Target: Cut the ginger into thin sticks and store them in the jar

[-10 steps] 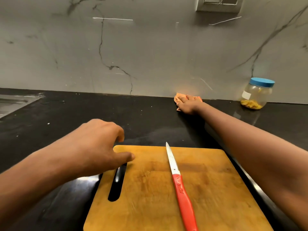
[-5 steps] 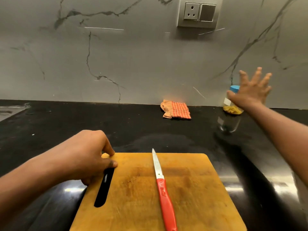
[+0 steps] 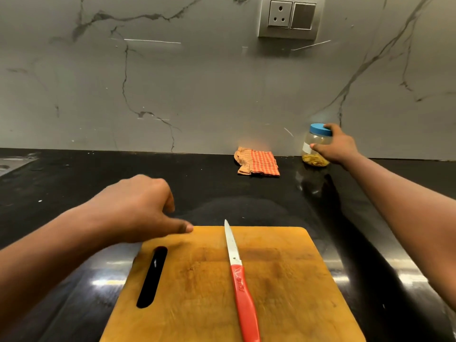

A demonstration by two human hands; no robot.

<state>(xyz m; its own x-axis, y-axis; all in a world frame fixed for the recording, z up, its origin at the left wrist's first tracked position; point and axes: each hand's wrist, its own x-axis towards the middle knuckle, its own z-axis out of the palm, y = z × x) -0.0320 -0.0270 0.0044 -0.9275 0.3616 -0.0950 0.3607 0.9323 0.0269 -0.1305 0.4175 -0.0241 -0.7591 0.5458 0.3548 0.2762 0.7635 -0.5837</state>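
A clear jar [image 3: 313,146] with a blue lid stands at the back right of the black counter, with yellow ginger sticks in its bottom. My right hand [image 3: 336,146] grips its right side, thumb across the front. A wooden cutting board [image 3: 283,280] lies close in front, and a red-handled knife [image 3: 237,275] rests on it, blade pointing away. My left hand [image 3: 138,208] hovers over the board's far left corner, fingers curled, thumb out, holding nothing. No whole ginger is visible.
A folded orange checked cloth [image 3: 257,161] lies against the marble wall, left of the jar. A wall socket [image 3: 290,17] sits above. The edge of a steel sink [image 3: 12,164] shows at far left. The counter is glossy black.
My right hand left the cloth, swung right and took hold of the jar. My left hand lifted slightly off the board's corner.
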